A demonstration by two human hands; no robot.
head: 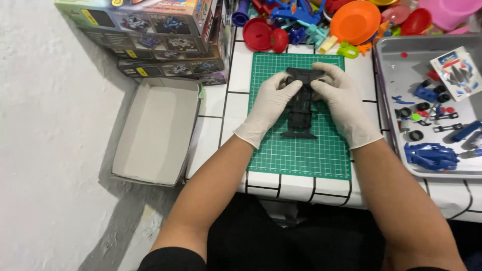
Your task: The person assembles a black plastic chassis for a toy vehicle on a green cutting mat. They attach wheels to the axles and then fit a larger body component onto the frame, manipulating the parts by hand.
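left hand point(271, 100) and right hand point(340, 98), both gloved, pinch the far end of a black toy car chassis point(300, 108) between them. green cutting mat point(301, 155) under the hands, grey tray point(396, 60) right of the right hand.

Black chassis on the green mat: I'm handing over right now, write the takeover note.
Left hand: gloved, fingers gripping the far left side of the black chassis.
Right hand: gloved, gripping its far right side.
The chassis lies lengthwise on the green cutting mat.
Done: bare chassis out; no wheels or body on it.
Left: blue body shell, tyres and small parts wait in the grey tray. Open box sits left.
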